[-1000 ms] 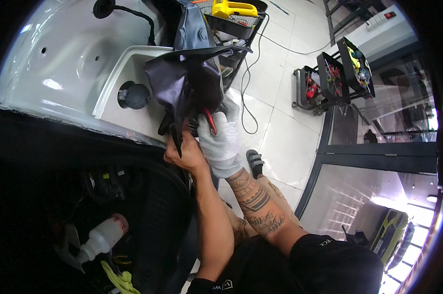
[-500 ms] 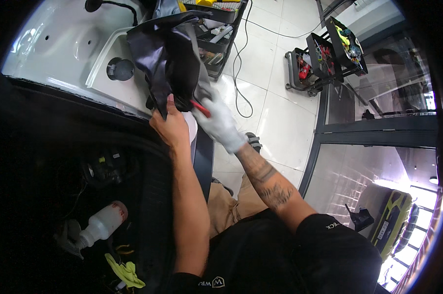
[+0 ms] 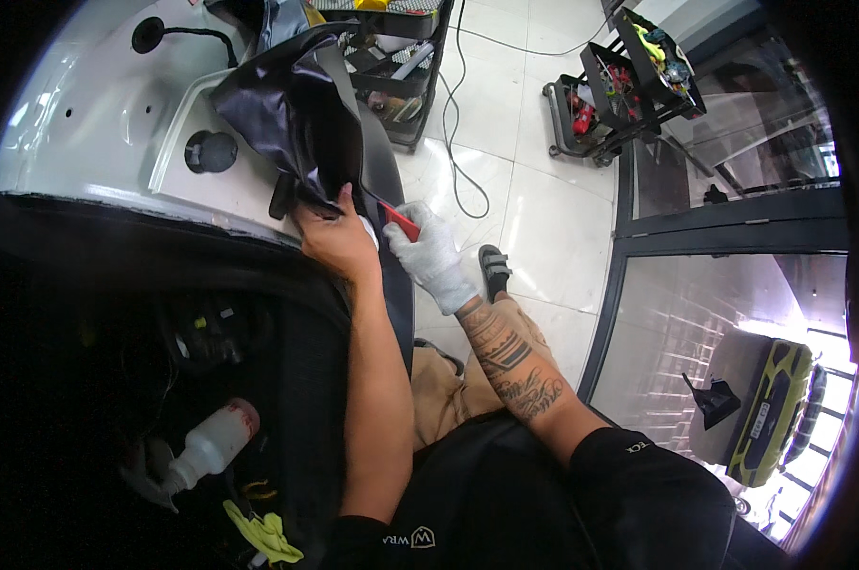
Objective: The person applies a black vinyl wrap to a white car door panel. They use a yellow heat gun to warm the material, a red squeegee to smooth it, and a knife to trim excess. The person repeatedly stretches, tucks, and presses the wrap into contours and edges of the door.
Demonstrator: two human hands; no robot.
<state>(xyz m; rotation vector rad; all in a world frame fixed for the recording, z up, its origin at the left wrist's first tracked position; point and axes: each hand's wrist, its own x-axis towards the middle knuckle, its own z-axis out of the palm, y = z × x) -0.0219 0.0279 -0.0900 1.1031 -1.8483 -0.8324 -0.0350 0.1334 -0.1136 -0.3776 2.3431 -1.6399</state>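
Note:
A sheet of dark, glossy vinyl film [image 3: 287, 114] hangs in loose folds over the corner of a white car body [image 3: 168, 176]. My bare left hand [image 3: 339, 242] is closed on the film's lower edge, with the thumb pointing up. To its right, my right hand [image 3: 431, 255], in a light grey glove, is shut around a flat red tool [image 3: 403, 222]. The tool's tip lies close to the film-covered edge; whether it touches cannot be made out. Its exact kind is unclear.
A spray bottle [image 3: 213, 442] and a yellow-green cloth [image 3: 263, 534] lie in the dark space at lower left. Black tool carts [image 3: 391, 76] stand at the back, another [image 3: 624, 90] to the right. A cable [image 3: 458, 161] crosses the tiled floor. Glass doors [image 3: 715, 237] line the right.
My right hand has drawn back slightly down and right from the film, with the red tool still in it. My left hand keeps its grip. The whole view has shifted a little.

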